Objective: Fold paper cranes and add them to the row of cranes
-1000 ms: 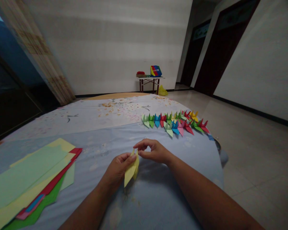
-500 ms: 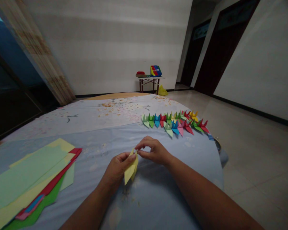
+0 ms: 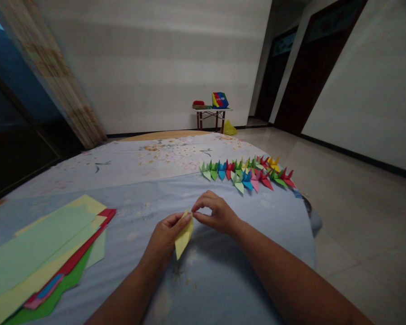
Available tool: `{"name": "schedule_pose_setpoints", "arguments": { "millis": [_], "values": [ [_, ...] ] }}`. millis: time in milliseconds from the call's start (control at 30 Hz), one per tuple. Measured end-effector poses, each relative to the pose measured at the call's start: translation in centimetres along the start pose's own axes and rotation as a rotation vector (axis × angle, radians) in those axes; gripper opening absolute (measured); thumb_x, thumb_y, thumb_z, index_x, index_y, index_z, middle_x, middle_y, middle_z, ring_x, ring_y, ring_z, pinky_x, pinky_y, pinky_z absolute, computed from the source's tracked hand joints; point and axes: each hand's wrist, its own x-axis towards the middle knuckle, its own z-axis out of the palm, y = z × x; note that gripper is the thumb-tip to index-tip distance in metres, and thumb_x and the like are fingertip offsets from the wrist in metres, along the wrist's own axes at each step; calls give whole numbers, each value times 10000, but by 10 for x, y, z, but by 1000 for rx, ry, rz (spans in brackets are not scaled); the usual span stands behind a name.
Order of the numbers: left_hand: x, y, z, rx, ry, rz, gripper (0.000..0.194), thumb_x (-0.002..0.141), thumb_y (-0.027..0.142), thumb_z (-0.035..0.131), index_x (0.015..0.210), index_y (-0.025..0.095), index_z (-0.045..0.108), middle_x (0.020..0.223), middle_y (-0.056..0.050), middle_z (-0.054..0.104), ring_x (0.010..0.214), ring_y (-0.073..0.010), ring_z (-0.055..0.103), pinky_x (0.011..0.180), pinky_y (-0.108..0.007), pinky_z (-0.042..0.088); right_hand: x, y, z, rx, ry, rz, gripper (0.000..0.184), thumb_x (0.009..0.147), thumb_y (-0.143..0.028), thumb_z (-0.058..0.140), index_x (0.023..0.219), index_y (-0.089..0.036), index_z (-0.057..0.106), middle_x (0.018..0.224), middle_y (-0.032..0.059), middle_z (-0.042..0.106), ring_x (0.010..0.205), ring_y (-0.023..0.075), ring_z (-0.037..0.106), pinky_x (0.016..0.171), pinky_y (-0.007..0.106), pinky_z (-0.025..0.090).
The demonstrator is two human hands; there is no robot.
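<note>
Gripping a folded yellow paper [image 3: 182,241] in the left hand [image 3: 165,232], clamped between thumb and bent fingers, with the thumb pressed across the near face close to the top. Pinching at one upper tip of the same paper with the right hand [image 3: 216,214], thumb and forefinger together there, apart from each other farther back so as to leave a small rounded gap. Too small at that tip to make out the exact crease.

Just changed: slightly turned and narrower to the eye than a second ago, showing mostly one long front face, where two lower flaps could be seen side by side. Also drawn a little closer to the left hand on the right side. Likely means close work on the narrow upper tip, judging by the steady grip below and the fine pinch above.

Held just above the blue cloth [image 3: 162,186] on the near part of the tabletop [image 3: 172,134], pointed end down, between a fanned stack of coloured sheets [image 3: 40,253] to the left and folded paper birds [image 3: 246,180] beyond and to the right. Set wings up in two uneven rows, near the right edge, well apart from both hands.
</note>
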Motion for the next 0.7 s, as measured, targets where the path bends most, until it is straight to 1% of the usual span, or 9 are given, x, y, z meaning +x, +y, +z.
{"name": "schedule_pose_setpoints", "arguments": {
  "millis": [133, 300, 467, 700],
  "values": [
    [0, 0, 2, -40, 9, 9, 261, 624, 370, 741, 760, 154, 686, 565, 29, 601, 475, -74, 491, 482, -190, 347, -1, 0, 4, -117, 40, -36, 73, 788, -253, 588, 761, -187, 603, 736, 33, 599, 767, 158, 519, 747, 309, 359],
    [-1, 1, 4, -114, 12, 8, 282, 605, 352, 756, 763, 131, 681, 612, 9, 618, 513, -82, 513, 485, -184, 360, -2, -2, 9, -215, 83, -89, 46, 781, -220, 588, 748, -189, 598, 736, 32, 581, 761, 161, 501, 717, 312, 351],
    [-3, 5, 5, -183, 37, -23, 293, 597, 339, 765, 789, 136, 676, 564, 28, 594, 465, -68, 499, 464, -177, 363, -3, 1, 11, -194, 82, -115, 49, 788, -234, 587, 812, -209, 623, 765, 34, 595, 763, 162, 506, 718, 322, 363],
    [-2, 5, 4, -221, 11, -23, 254, 614, 314, 759, 767, 132, 670, 521, 39, 572, 431, -61, 485, 438, -172, 359, -3, 0, 10, -129, 74, -100, 62, 778, -237, 604, 825, -215, 638, 789, 37, 607, 773, 159, 518, 733, 325, 382]
  ]
}}
